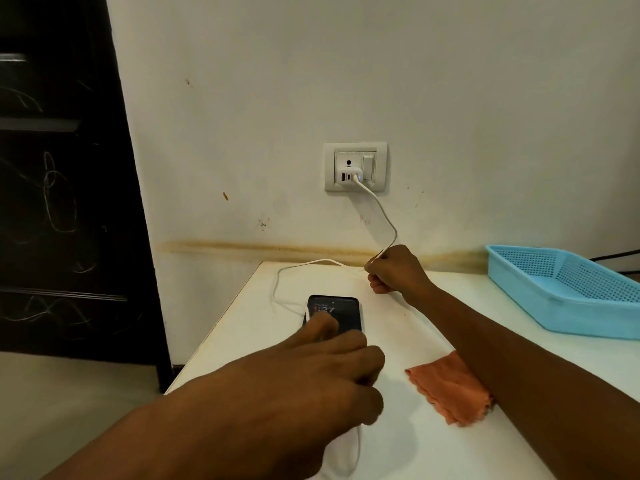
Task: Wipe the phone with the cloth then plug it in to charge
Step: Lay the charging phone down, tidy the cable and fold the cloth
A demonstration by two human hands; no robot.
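Note:
A black phone (341,306) lies flat on the white table (433,445) with its screen lit and a clock showing. My left hand (322,372) rests over its near half, fingers on the glass. A white cable (386,216) runs from the charger (351,176) in the wall socket down to my right hand (393,270), which is closed in a fist around it near the wall. From there the cable loops left across the table toward the phone; its far end is hidden by my left hand. An orange cloth (450,389) lies crumpled beside my right forearm.
A light blue mesh tray (568,292) sits at the table's right, against the wall. A dark cabinet (69,185) stands to the left, past the table's left edge. The socket plate (355,167) is on the wall above the table.

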